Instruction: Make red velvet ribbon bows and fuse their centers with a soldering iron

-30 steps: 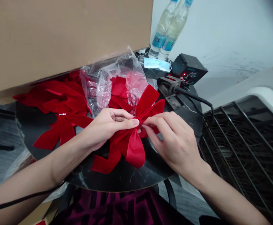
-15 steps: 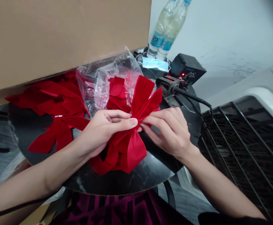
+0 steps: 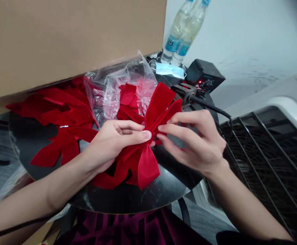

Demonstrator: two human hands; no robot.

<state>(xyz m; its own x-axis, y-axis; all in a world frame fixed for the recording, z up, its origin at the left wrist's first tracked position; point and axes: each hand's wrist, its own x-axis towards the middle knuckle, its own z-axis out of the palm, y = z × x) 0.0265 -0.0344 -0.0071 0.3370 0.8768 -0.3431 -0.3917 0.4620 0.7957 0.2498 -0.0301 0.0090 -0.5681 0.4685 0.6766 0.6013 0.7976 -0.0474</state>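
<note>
Red bow point(image 3: 146, 160) on desk point(image 3: 138, 200), just in front of bag point(image 3: 107, 95). Left hand point(image 3: 112, 143) pinches bow centre, thumb and forefinger closed. Right hand point(image 3: 196, 143) nips loop base beside it. Best, likely: firm centre grip, gentle even tugs on loop.

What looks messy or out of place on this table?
A blue face mask lies loose beside the black control box. The plastic bag is crumpled open, red pieces inside. The red bow pinched by the left hand and right hand looks fine.
</note>
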